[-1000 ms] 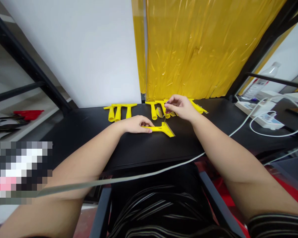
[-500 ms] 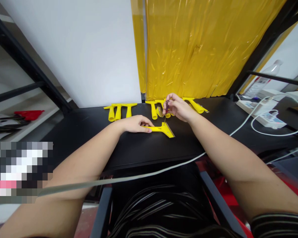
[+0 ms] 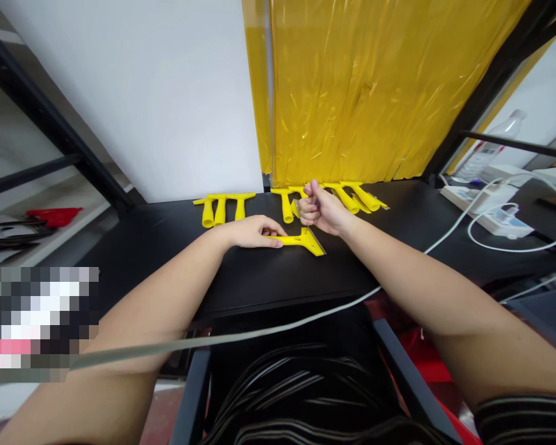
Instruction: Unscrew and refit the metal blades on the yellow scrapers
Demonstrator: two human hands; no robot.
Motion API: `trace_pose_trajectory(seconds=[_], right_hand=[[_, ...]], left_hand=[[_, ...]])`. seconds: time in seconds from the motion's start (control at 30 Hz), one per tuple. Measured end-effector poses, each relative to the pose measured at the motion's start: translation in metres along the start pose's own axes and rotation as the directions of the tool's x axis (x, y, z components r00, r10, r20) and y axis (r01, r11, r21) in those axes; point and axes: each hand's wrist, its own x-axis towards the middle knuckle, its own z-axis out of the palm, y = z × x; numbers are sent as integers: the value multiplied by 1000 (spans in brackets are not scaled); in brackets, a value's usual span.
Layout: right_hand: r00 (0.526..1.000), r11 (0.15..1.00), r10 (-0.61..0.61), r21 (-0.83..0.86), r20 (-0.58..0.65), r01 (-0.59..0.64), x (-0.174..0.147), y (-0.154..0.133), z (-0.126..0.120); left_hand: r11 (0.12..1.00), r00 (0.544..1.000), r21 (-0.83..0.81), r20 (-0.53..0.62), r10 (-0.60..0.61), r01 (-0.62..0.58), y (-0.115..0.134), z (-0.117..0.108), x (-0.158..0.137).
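Note:
My left hand (image 3: 256, 232) is closed round the handle of a yellow scraper (image 3: 311, 242), which lies on the black table with its blade edge facing right. Above the scraper's head, my right hand (image 3: 322, 209) is wrapped round a screwdriver (image 3: 308, 229). Only the thin shaft shows below the fist, its tip down at the upper screw spot of the head; the handle is hidden by my fingers. A second screw (image 3: 313, 245) shows lower on the head.
Several yellow scrapers (image 3: 220, 211) stand or lean along the back of the black table (image 3: 259, 278), some behind my right hand. A white cable (image 3: 278, 325) crosses in front of me. At right are a power strip (image 3: 503, 216) and a plastic bottle (image 3: 486, 148).
My right hand has turned from a spread fingertip hold to a closed fist round the screwdriver, a little lower. My left hand and the scraper have stayed in place.

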Motion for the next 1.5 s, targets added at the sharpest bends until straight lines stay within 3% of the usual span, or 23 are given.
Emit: trace_pose_trajectory(seconds=[0.23,0.43,0.53,0.87,1.03,1.17,1.37,1.5], right_hand=[[975,988,-129,62,-183,142,8,13,1],[929,922,-323,-282,-179,266,9,13,-5],[945,903,-299,-358,-132,236,8,8,-7],[979,988,-145,32,-142,151,3,5,7],[978,984,-144,83,-154,157,3,2,7],[994,994,-61,80,-88,68,1,-2,5],[983,986,-143,75,-118,152,0,0,9],[980,986,-131,79,-148,144,1,0,9]], left_hand=[[1000,1000,7,1,-10,10,-1,0,0],[1000,1000,10,4,-9,9,-1,0,0],[1000,1000,24,15,-1,1,-2,-1,0],[1000,1000,26,21,6,-7,0,-2,0],[1000,1000,12,24,-1,0,-1,-2,0],[1000,1000,6,26,3,-3,0,-2,0],[1000,1000,-4,23,-2,2,3,-3,-2],[1000,1000,0,29,-13,13,3,-3,-3]])
